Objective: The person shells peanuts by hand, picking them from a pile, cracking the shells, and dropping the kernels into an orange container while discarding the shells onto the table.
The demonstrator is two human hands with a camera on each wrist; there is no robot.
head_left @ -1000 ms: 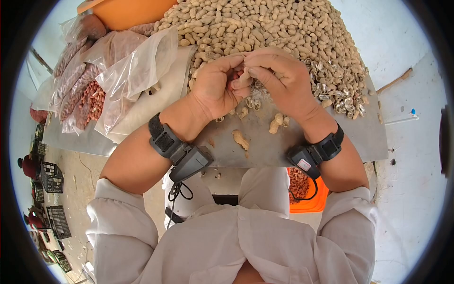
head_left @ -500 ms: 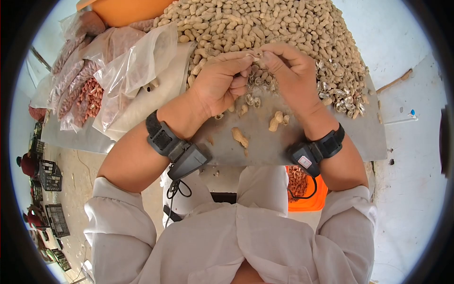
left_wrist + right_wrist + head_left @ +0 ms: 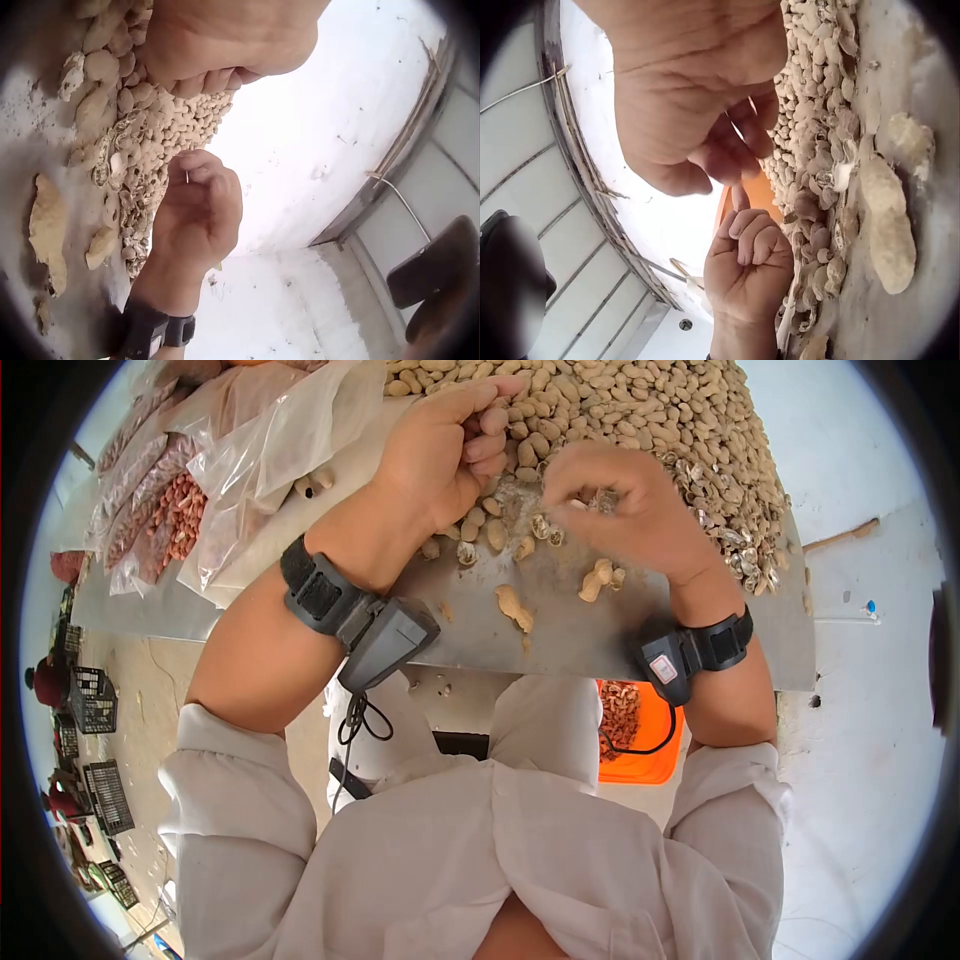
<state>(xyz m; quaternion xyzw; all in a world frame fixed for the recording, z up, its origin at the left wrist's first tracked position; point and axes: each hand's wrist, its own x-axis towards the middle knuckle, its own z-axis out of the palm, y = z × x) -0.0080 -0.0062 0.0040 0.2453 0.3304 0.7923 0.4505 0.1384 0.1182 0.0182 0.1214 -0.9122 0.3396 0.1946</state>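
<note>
My left hand (image 3: 430, 460) is over the near left edge of the peanut pile (image 3: 640, 400), its index finger extended and the other fingers curled into the palm. Reddish peanut kernels lay in this palm a second ago; the curled fingers now hide them. My right hand (image 3: 625, 505) hovers lower and to the right, near the empty shells (image 3: 700, 510). Its thumb and fingers bend toward each other around a gap, and I cannot tell whether a bit of shell is between them. The hands are apart. Closer to me, an unshelled peanut (image 3: 513, 607) lies on the metal tabletop (image 3: 460, 645).
Clear plastic bags (image 3: 235, 470) of reddish kernels lie at the left. Another peanut (image 3: 597, 580) sits before the right hand. Below the table edge stands an orange tub (image 3: 650, 755) of reddish bits. A white wall (image 3: 860, 450) borders the right side.
My hands met at a shell half a second ago and have since separated. The left has gone up over the pile; the right has come down toward me. The head view has shifted slightly.
</note>
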